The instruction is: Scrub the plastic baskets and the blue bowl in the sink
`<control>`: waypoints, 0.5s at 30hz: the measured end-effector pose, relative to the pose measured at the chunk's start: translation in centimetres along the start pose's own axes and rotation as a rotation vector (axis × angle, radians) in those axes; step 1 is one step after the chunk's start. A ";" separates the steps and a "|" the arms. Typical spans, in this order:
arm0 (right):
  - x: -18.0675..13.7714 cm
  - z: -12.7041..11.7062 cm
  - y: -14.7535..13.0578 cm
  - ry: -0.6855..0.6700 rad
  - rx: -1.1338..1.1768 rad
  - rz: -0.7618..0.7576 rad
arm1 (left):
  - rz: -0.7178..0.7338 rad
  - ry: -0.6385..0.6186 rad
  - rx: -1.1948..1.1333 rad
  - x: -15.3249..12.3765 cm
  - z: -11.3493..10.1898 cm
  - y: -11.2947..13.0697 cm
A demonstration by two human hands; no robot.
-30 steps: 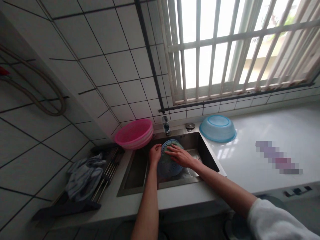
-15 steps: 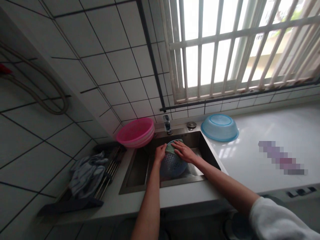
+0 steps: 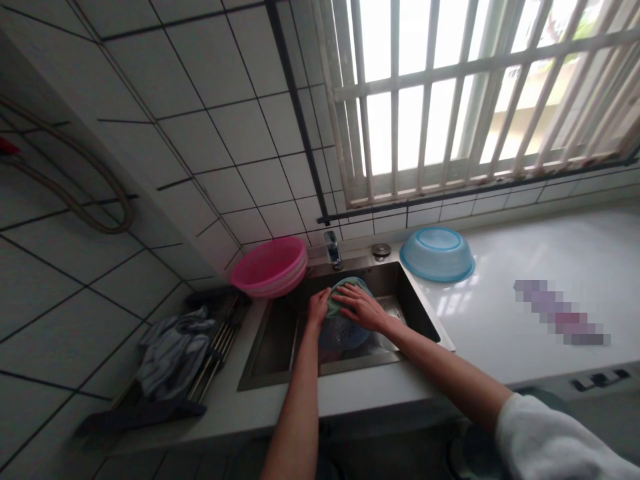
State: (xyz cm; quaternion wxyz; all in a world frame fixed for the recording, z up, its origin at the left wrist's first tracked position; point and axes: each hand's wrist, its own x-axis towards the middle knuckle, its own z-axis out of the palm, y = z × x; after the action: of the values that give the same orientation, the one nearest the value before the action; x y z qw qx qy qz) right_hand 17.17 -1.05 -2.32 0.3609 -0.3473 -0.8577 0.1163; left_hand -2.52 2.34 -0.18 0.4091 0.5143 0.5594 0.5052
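While a person stands at a steel sink (image 3: 270, 340) set into a white tabletop (image 3: 525, 260), both bare arms reach forward and down into the basin. A blue colander (image 3: 343, 331) sits inside the sink, towards its back right, just below the tap (image 3: 331, 248). It is round (so it has no real long axis) and tipped, with its rounded, perforated wall turned up towards the camera. Which way its open mouth faces cannot be told.

The left hand (image 3: 319, 305) is on the colander's left edge, its grip closed narrowly around that edge. The right hand (image 3: 363, 308) lies across the upper part of the colander, fingers stretched out flat and pointing left, pressing a green cloth (image 3: 340, 293) against the blue plastic. That grip is wide, resting on the cloth rather than clasping it. The colander lies between and beneath the two hands, and most of its body shows below them, nearer the viewer.

On the sink's back left corner stands a pink basket (image 3: 270, 265). Right of the tap, a pale blue bowl (image 3: 436, 253) lies upside down on the tabletop. Far left, a crumpled grey-blue towel (image 3: 173, 350) rests on a dark rack (image 3: 215, 347). White tiles cover the walls, and a barred window (image 3: 450, 100) lets in bright daylight.
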 end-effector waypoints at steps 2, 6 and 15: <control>-0.2 0.0 0.9 0.045 0.035 0.132 | -0.035 0.005 -0.010 -0.1 0.0 0.2; -0.3 0.2 0.7 0.041 0.009 0.163 | -0.056 0.024 -0.019 -0.1 0.1 0.4; 0.2 0.1 -1.7 -0.060 -0.076 -0.123 | 0.002 0.022 -0.043 -0.4 0.3 0.5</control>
State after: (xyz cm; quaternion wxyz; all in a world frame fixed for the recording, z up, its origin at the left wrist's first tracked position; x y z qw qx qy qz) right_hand 16.13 -2.20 -1.52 0.3282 -0.3038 -0.8916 0.0714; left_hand -2.04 1.93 0.26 0.4136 0.5003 0.5522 0.5232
